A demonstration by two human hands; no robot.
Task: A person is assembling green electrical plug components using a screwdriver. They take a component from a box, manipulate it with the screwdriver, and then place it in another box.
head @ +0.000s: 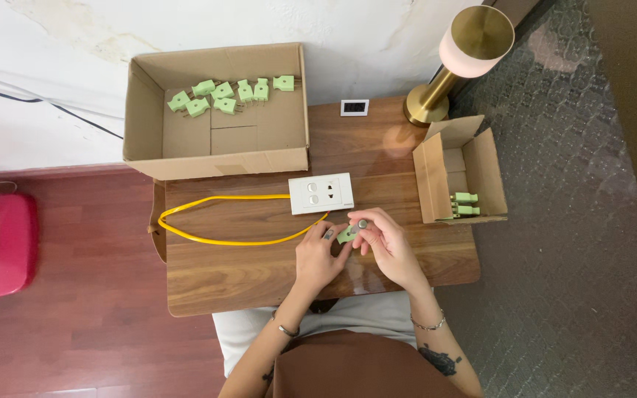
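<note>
- Centrally, just below the middle of the frame, both hands meet over a small pale green plastic plug [346, 235] held above the wooden table [223, 276].
- Left hand [317, 258]: fingers curled, thumb and fingertips pinching the plug's left end.
- Right hand [386, 243]: fingers bent together, pinching the plug's right end; a small round metal-looking piece [363, 222] shows at its fingertips, too small to identify.
- Just above the hands lies a white rectangular socket plate [321, 193], with a yellow cable [208, 221] looping off to the left.
- Upper left of the frame: a large open cardboard box [215, 140] holding a cluster of matching green plugs [224, 94].
- Right of centre: a small open cardboard box [460, 173] with a few green plugs [464, 204] inside.
- Upper right: a brass lamp [466, 51].
</note>
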